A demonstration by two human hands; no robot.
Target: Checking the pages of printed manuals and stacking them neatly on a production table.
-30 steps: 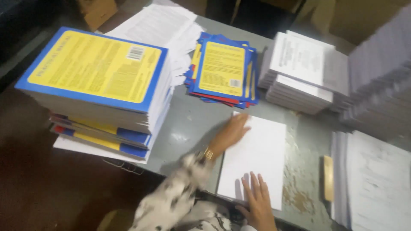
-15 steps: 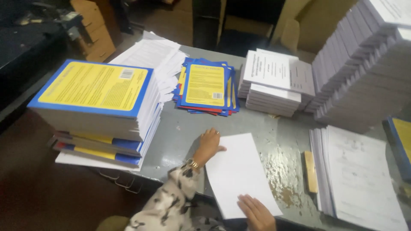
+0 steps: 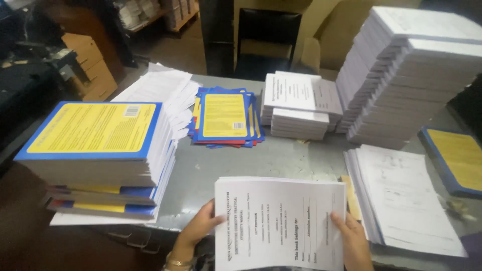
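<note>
Both my hands hold a thick white bundle of printed pages (image 3: 278, 223), lifted off the grey table (image 3: 271, 158) at its near edge. My left hand (image 3: 198, 231) grips the bundle's left edge, thumb on top. My right hand (image 3: 351, 241) grips its right edge. The top page carries black printed lines. A gold bracelet shows on my left wrist.
A tall stack of blue and yellow books (image 3: 98, 150) stands at the left. Loose blue and yellow covers (image 3: 223, 118) lie at the centre back, with white page stacks (image 3: 298, 108) beside them and a tall white stack (image 3: 411, 70) at the right. More sheets (image 3: 406, 195) lie nearby.
The white bundle lay flat on the table under my hands; now both hands have gripped its edges and raised it toward me. The view has tilted up and to the right.
</note>
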